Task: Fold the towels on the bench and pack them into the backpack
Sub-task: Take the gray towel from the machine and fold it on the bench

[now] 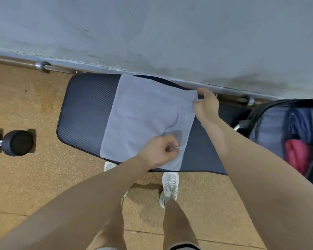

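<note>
So your left hand [158, 152] and right hand [205, 103] each pinch the towel [143, 112], flat on the bench [87, 109].

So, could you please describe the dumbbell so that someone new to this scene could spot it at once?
Start at the dark padded bench against the grey wall, then look left across the tan floor. The dumbbell lies at the picture's left edge, cut off by the frame. Its round black head and short metal handle distinguish it from the long steel barbell along the wall.
</note>
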{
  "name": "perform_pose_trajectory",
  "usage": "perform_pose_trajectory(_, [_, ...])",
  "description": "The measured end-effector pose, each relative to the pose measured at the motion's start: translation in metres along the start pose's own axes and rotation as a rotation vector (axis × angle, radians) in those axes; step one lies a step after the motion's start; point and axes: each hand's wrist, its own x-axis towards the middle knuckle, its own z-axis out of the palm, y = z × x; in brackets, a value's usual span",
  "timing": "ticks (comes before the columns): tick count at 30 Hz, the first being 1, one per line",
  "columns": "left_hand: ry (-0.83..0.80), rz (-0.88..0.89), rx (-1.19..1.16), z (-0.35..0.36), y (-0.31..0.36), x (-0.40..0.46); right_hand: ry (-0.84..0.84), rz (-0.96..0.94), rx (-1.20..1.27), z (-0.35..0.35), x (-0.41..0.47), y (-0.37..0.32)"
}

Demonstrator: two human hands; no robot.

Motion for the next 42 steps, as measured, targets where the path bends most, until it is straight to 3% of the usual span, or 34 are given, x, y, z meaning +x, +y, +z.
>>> perform_pose_trajectory(3, [-0.136, -0.038, 0.009, 0.018, -0.003, 0.013, -0.042, 0.141, 0.082, -0.004, 0.008, 0.017])
perform_pose_trajectory(5, [-0.169, -0.074, 0.143, 0.020, -0.016, 0.021, -0.086, 0.248, 0.154, 0.000, 0.017, 0.026])
perform_pose_trajectory(9, [0.097, -0.054, 0.398, -0.002, -0.051, 0.050, -0.099, 0.261, 0.238, 0.012, 0.035, 0.045])
perform_pose_trajectory(12, [0.327, -0.020, 0.416, -0.036, -0.059, 0.084, 0.014, 0.203, 0.227, 0.021, 0.051, 0.050])
perform_pose_trajectory(15, [0.450, -0.018, 0.473, -0.075, -0.059, 0.119, 0.123, 0.131, 0.202, 0.024, 0.063, 0.048])
perform_pose_trajectory(18, [0.500, -0.050, 0.643, -0.104, -0.059, 0.142, 0.163, 0.035, 0.094, 0.023, 0.063, 0.045])
perform_pose_trajectory(21, [0.433, -0.158, 0.651, -0.122, -0.065, 0.154, 0.156, -0.030, -0.122, 0.022, 0.063, 0.046])
perform_pose_trajectory(27, [0.513, -0.151, 0.787, -0.147, -0.080, 0.160, 0.194, -0.019, -0.201, 0.025, 0.076, 0.039])
perform_pose_trajectory(33, [0.545, -0.143, 0.659, -0.162, -0.089, 0.156, 0.148, -0.047, -0.391, 0.034, 0.080, 0.039])
perform_pose_trajectory(42, [0.536, -0.114, 0.460, -0.179, -0.095, 0.154, 0.096, -0.156, -0.411, 0.032, 0.084, 0.031])
